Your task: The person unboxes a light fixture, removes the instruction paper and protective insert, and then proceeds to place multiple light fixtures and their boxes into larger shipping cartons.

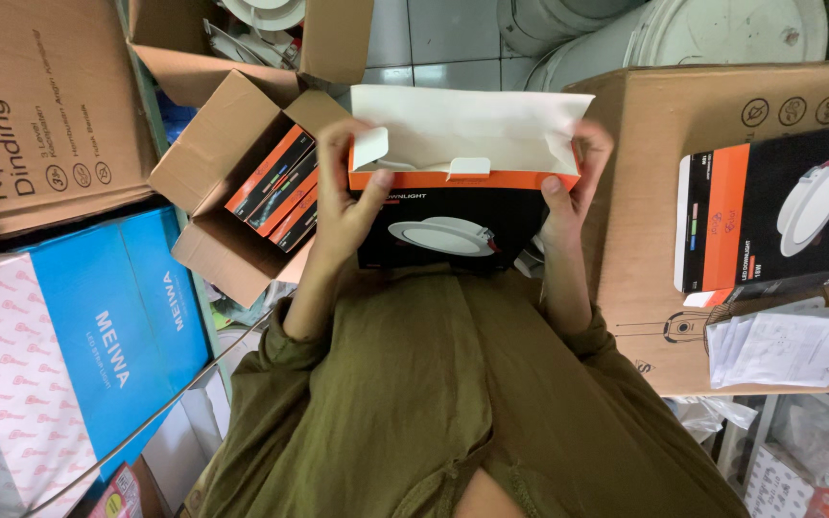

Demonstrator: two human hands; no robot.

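1. At 9 o'clock a large brown carton [35,105] is seen, with a blue box [117,326] and a pink-patterned white box [11,384] stacked below it toward 8 o'clock.
2. At 10 o'clock an open cardboard carton [208,173] is found, flaps spread; several orange-and-black boxes [275,187] are packed upright inside it.
3. The left hand [343,206] is wrapped around the left edge of the black-and-orange lamp box [453,216], thumb laid on the front face, fingers curled behind.
4. The lamp box is held at centre, just above the olive-green sleeves [414,384]; its white top flap [472,125] is opened upward toward 12 o'clock, with small tuck tabs shown.
5. The right hand [573,187] is clamped on the box's right edge, thumb pressed on the front, fingers hooked over the flap's corner.
6. At 3 o'clock a second lamp box [769,206] is laid flat on a big brown carton [645,192].
7. Toward 4 o'clock a stack of white paper slips [784,345] is rested on that carton.
8. White buckets [683,34] are seen at 1 o'clock.
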